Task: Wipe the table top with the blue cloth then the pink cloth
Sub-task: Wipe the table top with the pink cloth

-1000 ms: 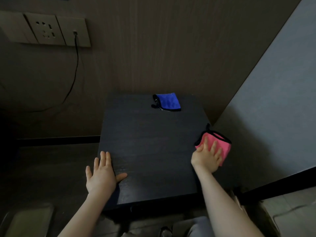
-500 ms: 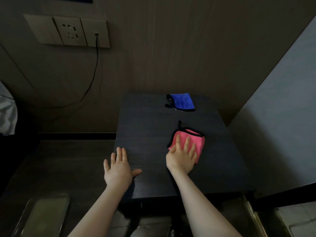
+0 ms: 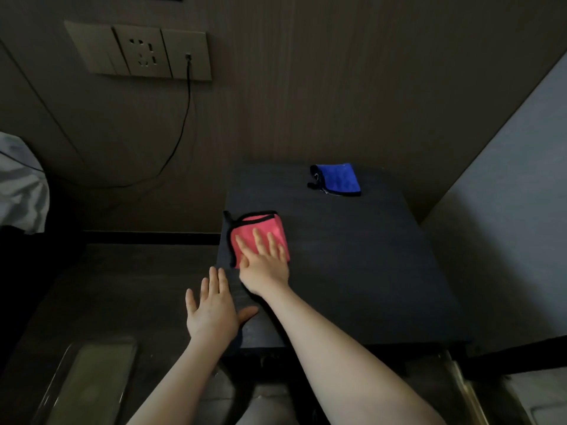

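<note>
A folded pink cloth [image 3: 264,230] with a black hem lies at the left edge of the dark table top [image 3: 352,265]. My right hand [image 3: 265,265] presses flat on it, fingers straight and spread over its near half. My left hand [image 3: 214,311] rests flat with straight fingers on the table's near left edge, just beside the right wrist. A folded blue cloth [image 3: 337,179] with a black hem lies untouched at the far side of the table, near the wall.
A wood-panelled wall stands behind the table, with a socket plate [image 3: 138,52] and a black cable [image 3: 181,124] hanging from it. A grey wall [image 3: 506,225] runs along the table's right side. White fabric [image 3: 21,185] shows at the far left. Floor lies left of the table.
My right hand has slid the pink cloth from the table's right edge across to its left edge. The left hand has stayed on the near left edge. The blue cloth has not moved.
</note>
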